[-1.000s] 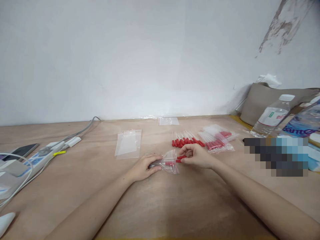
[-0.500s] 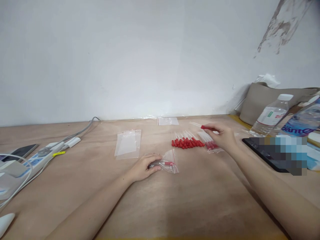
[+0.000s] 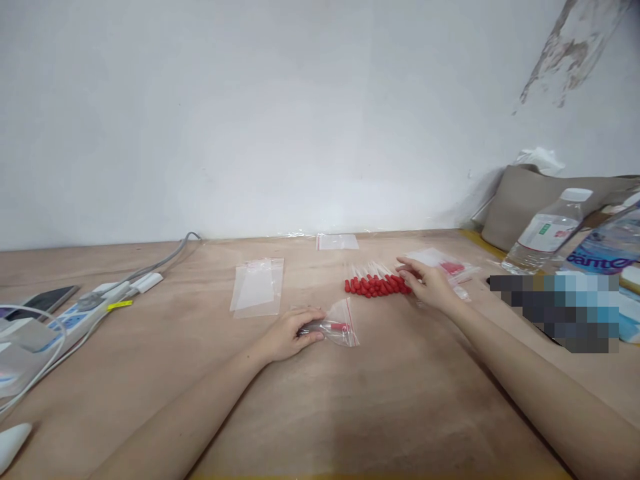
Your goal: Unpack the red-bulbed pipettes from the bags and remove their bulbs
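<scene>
My left hand (image 3: pixel 289 333) is closed on the shut end of a small clear zip bag (image 3: pixel 339 325) lying on the wooden table (image 3: pixel 380 400); one red-bulbed dropper shows inside it. My right hand (image 3: pixel 425 281) lies further back, fingers stretched out flat at the right end of a loose pile of red-bulbed droppers (image 3: pixel 373 285). I see nothing held in it. Filled bags of droppers (image 3: pixel 447 267) lie just behind and right of that hand.
Empty zip bags (image 3: pixel 257 288) lie left of the pile, and another one (image 3: pixel 337 241) lies by the wall. On the left are a power strip (image 3: pixel 83 310), cables and a phone (image 3: pixel 43 301). Two water bottles (image 3: pixel 547 230) and a grey bag (image 3: pixel 523 200) stand at the right.
My right hand left the mouth of the zip bag, swung a dropper out to the far right, then came back down at the pile's right end. My left hand stayed put.
</scene>
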`<state>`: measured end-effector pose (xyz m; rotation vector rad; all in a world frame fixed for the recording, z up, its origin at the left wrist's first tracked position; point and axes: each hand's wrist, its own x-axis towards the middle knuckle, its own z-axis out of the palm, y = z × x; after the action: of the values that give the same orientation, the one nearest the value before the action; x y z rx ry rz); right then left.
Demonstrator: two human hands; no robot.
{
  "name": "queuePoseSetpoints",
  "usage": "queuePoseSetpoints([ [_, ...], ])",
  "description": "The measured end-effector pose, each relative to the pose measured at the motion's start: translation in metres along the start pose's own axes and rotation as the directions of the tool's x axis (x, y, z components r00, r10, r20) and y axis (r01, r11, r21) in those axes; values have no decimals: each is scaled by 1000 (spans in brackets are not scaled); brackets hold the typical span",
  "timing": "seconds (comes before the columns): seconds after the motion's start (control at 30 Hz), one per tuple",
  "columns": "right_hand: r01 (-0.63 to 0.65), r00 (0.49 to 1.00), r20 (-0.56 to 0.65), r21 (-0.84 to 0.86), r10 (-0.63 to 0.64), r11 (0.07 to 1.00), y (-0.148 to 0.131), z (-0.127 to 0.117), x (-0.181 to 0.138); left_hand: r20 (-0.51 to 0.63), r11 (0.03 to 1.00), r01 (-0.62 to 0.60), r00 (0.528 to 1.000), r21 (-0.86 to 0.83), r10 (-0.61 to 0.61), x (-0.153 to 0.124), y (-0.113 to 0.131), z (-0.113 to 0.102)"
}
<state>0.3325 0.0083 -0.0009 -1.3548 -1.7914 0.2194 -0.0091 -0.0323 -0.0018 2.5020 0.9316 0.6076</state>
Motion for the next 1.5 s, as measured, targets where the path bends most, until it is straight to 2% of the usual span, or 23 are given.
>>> queuePoseSetpoints([
  [0.13, -36, 987, -156, 38, 41, 999, -4, 3, 0, -6, 1000, -6, 1000, -6, 6, 0, 1, 0],
  [0.23, 27, 975, -223, 49, -16, 998, -23, 9, -6, -8, 1000, -3, 1000, -4, 3, 0, 2, -1],
  [0.3, 110, 984, -149, 84, -97, 990, -42, 16, -13, -4, 1000, -2, 1000, -5, 2, 1, 2, -2],
  [0.33, 150, 987, -70, 101, -144, 983, -52, 19, -17, 1, 1000, -1, 1000, -7, 1, 1, 3, -2],
  [0.4, 242, 960, 113, 113, -255, 964, -72, 27, -25, 11, 1000, 4, 1000, -13, -4, 1, 4, -3],
  [0.5, 274, 914, 279, 112, -295, 955, -93, 38, -34, 25, 1000, 10, 1000, -13, -10, 0, 6, -4],
  [0.63, 267, 873, 373, 178, -316, 947, -101, 53, -40, 70, 999, -28, 997, 19, 27, 0, 7, -6],
  [0.77, 162, 907, 366, 156, -209, 974, -99, 57, -40, 136, 995, -78, 988, 58, 70, 0, 6, -8],
  [0.87, -34, 931, 360, 252, -61, 967, -96, 45, -32, 167, 993, -86, 983, 86, 71, -1, 6, -11],
  [0.93, -163, 935, 354, 365, 26, 917, -91, 29, -22, 174, 991, -79, 983, 109, 59, -3, 7, -13],
  [1.0, -230, 949, 299, 435, 102, 871, -82, 10, -9, 174, 987, -71, 984, 147, 45, -4, 8, -14],
  [1.07, -206, 978, 100, 472, 181, 857, -70, -6, 2, 140, 972, -70, 989, 223, 39, -4, 9, -15],
  [1.1, -159, 981, -29, 461, 194, 873, -64, -11, 7, 106, 960, -67, 994, 271, 39, -3, 10, -15],
  [1.17, -66, 952, -261, 330, 158, 942, -52, -15, 11, 8, 934, -38, 999, 355, 37, -1, 12, -14],
  [1.23, 8, 928, -370, 119, 36, 993, -43, -9, 9, -76, 926, -7, 996, 378, 38, 2, 14, -12],
  [1.3, 65, 934, -347, -81, -89, 995, -39, 1, 4, -102, 939, -26, 993, 344, 65, 4, 14, -8],
  [1.37, 89, 953, -262, -235, -151, 968, -39, 11, -3, -65, 955, -74, 993, 288, 97, 5, 14, -4],
  [1.5, 45, 989, -112, -408, -99, 912, -42, 18, -9, 61, 976, -60, 997, 210, 48, 3, 9, 1],
])
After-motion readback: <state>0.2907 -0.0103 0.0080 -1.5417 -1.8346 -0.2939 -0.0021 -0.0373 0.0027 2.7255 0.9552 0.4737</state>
